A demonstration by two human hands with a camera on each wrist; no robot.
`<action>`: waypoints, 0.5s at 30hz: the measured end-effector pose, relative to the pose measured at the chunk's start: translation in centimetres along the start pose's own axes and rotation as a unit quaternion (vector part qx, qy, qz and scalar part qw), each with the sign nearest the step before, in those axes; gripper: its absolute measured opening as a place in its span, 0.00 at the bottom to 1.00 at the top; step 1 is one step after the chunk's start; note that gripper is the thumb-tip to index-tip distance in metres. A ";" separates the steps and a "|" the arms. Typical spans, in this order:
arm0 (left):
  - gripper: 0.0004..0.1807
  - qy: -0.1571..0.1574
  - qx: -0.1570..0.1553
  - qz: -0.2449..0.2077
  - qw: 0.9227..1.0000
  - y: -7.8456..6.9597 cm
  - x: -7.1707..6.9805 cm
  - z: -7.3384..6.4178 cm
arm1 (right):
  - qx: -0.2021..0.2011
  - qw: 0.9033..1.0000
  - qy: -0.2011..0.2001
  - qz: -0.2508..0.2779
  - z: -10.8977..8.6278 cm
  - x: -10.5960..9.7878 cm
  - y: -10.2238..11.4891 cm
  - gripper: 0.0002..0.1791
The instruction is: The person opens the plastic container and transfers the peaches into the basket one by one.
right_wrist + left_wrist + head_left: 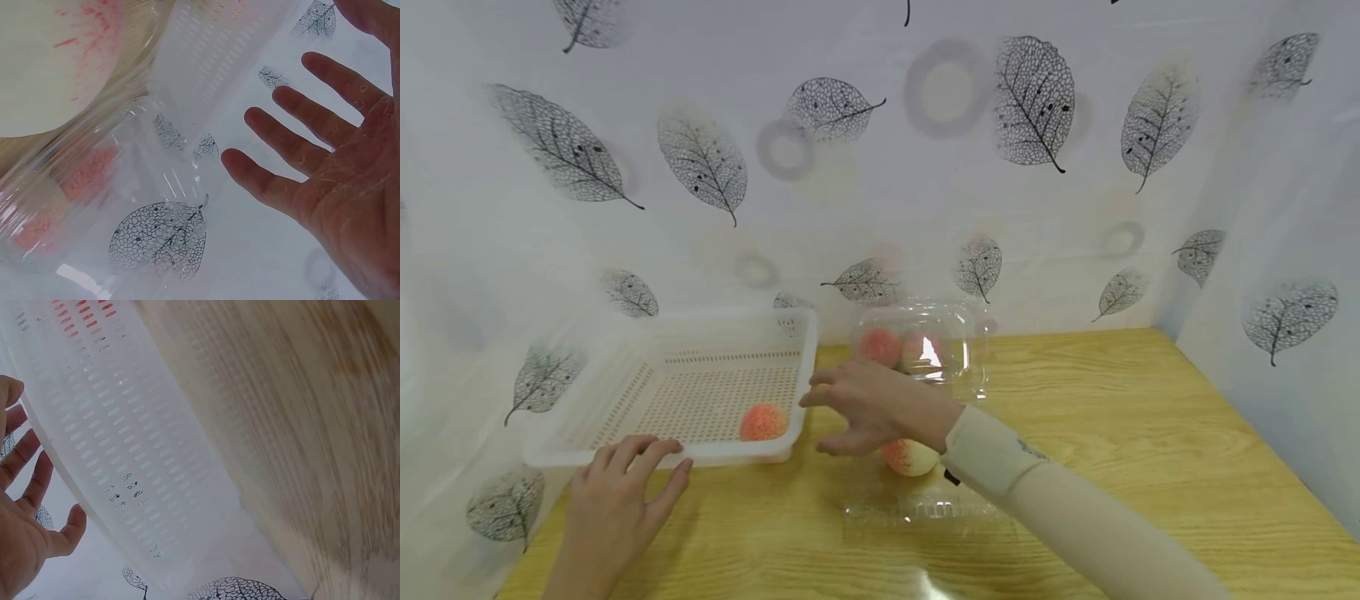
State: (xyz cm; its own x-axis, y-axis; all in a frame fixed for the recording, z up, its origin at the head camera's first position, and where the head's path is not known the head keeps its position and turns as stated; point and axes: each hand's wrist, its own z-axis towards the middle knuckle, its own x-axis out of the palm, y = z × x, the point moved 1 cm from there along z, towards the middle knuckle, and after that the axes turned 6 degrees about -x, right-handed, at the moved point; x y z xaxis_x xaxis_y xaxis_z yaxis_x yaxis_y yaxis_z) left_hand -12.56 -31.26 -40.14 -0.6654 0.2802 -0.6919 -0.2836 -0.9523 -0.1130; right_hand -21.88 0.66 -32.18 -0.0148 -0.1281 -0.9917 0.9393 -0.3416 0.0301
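A white plastic basket [730, 333] with slotted sides stands at the left, holding one red-and-yellow peach [764, 422] in its near right corner. My left hand [617, 500] rests its fingertips on the basket's near rim. My right hand [868, 404], fingers spread and holding nothing, hovers between the basket and a clear plastic box [970, 350]. Two reddish peaches, one of them at the left [881, 346], show at the back of the box. Below my right wrist lies a paler peach [912, 457], partly covered by the hand.
The wood-grain table [1112, 433] extends to the right and front. A white curtain [880, 200] with leaf prints hangs behind it and along both sides, close to the basket's back and left.
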 end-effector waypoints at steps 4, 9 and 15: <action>0.38 -0.006 0.005 -0.002 1.000 0.0 0.1 0.0 | 0.017 1.000 0.001 0.008 -0.8 0.0 0.1 0.30; 0.39 -0.012 0.013 0.002 1.000 0.0 0.2 0.0 | 0.035 0.999 0.016 0.004 -1.9 0.0 0.3 0.30; 0.38 -0.005 0.005 0.005 1.000 0.0 0.2 -0.1 | 0.049 0.999 0.015 0.004 -3.2 0.0 0.3 0.29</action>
State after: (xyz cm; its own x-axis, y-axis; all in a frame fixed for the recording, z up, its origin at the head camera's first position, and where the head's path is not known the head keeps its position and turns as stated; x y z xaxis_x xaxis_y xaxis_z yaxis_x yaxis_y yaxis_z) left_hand -12.63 -31.27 -40.30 -0.6754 0.2716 -0.6856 -0.2828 -0.9540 -0.0993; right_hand -20.52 3.50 -32.58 0.0036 -0.1029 -0.9947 0.9015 -0.4301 0.0478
